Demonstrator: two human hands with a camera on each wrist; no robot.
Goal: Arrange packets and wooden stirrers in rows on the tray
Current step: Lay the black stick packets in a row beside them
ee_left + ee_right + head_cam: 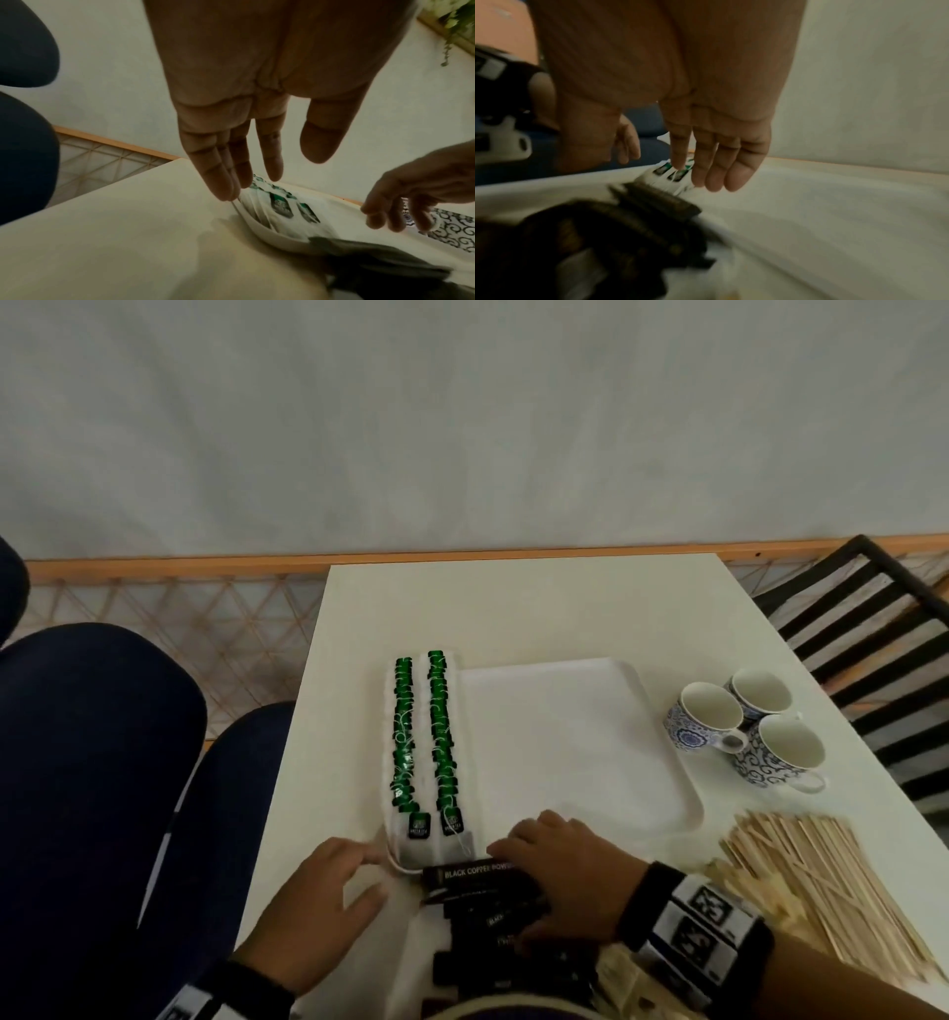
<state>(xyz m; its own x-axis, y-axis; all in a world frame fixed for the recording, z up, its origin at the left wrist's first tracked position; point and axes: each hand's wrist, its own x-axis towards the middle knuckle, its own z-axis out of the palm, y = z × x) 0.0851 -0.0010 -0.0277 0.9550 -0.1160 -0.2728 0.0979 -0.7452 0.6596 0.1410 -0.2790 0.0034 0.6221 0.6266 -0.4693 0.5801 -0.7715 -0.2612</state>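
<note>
Partly under the slack-fingered right hand [560,860], black coffee packets [482,901]; left hand [328,880] likewise loose, empty.

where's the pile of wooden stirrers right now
In the head view, the wooden stirrers lie loose on the table's near right side, right of the tray, below the three cups.

Your tray [662,731] is plain white on a cream table [513,608]. Along the tray's left edge the tea bags [403,742] carry green tags. The coffee packets [488,906] at its near edge are black with pale lettering. The three cups [744,726] wear blue-and-white scrollwork; the stirrers [832,886] are pale wood
</note>
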